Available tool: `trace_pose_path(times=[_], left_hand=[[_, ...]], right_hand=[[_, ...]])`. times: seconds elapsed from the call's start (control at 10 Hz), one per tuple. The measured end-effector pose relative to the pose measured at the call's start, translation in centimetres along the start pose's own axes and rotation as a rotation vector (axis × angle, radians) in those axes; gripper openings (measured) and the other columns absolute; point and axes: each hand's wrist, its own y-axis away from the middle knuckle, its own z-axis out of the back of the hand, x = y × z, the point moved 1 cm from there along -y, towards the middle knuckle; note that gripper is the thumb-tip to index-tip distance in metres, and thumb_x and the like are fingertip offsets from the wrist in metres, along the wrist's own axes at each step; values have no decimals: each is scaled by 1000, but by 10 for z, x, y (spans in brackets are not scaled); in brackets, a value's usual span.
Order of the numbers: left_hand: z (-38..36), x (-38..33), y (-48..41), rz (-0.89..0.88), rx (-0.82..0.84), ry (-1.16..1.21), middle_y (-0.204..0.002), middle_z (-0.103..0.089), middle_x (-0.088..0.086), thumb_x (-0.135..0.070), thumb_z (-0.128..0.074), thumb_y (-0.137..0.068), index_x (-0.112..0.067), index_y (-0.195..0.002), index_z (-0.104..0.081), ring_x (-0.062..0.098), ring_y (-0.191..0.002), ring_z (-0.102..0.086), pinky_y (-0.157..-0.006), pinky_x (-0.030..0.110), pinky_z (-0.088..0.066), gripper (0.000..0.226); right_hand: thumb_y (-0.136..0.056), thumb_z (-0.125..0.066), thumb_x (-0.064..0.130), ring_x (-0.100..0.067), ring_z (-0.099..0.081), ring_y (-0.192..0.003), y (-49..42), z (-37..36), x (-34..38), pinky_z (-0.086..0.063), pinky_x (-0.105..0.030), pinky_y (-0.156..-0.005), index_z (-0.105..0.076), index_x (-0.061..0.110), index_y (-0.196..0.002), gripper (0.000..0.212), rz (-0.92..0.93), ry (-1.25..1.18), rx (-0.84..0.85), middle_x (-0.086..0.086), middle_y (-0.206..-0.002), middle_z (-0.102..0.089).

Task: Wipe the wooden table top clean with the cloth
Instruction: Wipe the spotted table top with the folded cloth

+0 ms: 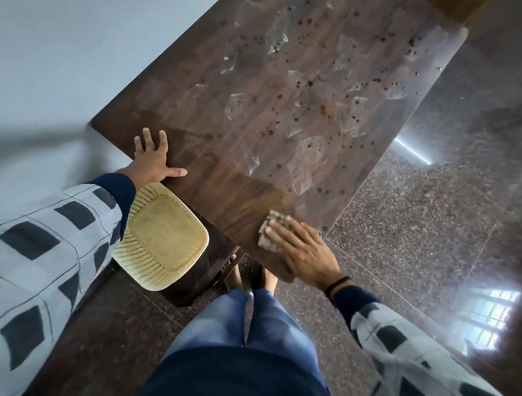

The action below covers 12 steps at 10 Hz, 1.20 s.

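Two flat, straight-fingered hands: left hand on table, lengthwise away; right hand atop folded cloth

Pale checked sleeves, dark square blocks, navy cuffs; black wristband; faded blue jeans.

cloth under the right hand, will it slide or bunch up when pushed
The cloth looks folded and soft, so probably floppy if lifted. Pressed flat under the right hand, it likely slides without bunching on the glossy table top.
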Motion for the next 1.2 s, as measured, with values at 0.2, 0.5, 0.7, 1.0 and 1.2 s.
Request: trace_pose_path(times=[0.2, 0.5, 0.7, 1.0, 1.2], left_hand=[[1, -5, 3, 17, 20, -11, -159, 35, 14, -56, -65, -88, -21, -157, 20, 41, -147, 26, -119, 63, -6, 115], [-41, -48, 31, -72, 37, -45, -156, 38, 18, -83, -69, -60, -24, -154, 26, 49, -144, 28, -118, 64, -2, 146], [-42, -46, 34, -74, 7, -33, -157, 37, 17, -82, -69, -60, -24, -155, 25, 48, -144, 28, -118, 63, -2, 145], [-43, -47, 34, -58, -4, -51, -157, 37, 17, -82, -69, -60, -25, -154, 25, 48, -144, 27, -119, 62, -2, 145], [-41, -48, 33, -60, 1, -51, -157, 37, 16, -82, -69, -60, -26, -154, 26, 47, -144, 27, -119, 61, -2, 145]], right_hand=[[-108, -32, 39, -23, -5, -158, -57, 8, 30, -10, -44, -126, -13, 33, -163, 58, -617, -179, -74, 9, -170, -12], [-108, -25, 46, -17, 5, -158, -68, 14, 33, -7, -46, -128, -4, 33, -163, 61, -644, -235, -34, 12, -170, -4], [-109, -30, 42, -23, -10, -157, -23, 7, 13, -20, -45, -124, -11, 32, -163, 58, -19, -53, 23, 8, -170, -13], [-108, -34, 38, -21, -9, -158, -29, -2, 56, -15, -45, -126, -13, 26, -164, 60, -631, -202, -144, 2, -171, -12], [-109, -33, 41, -20, -17, -156, 0, 6, 1, -26, -46, -123, -20, 29, -162, 56, -34, -28, -4, 4, -169, -19]])
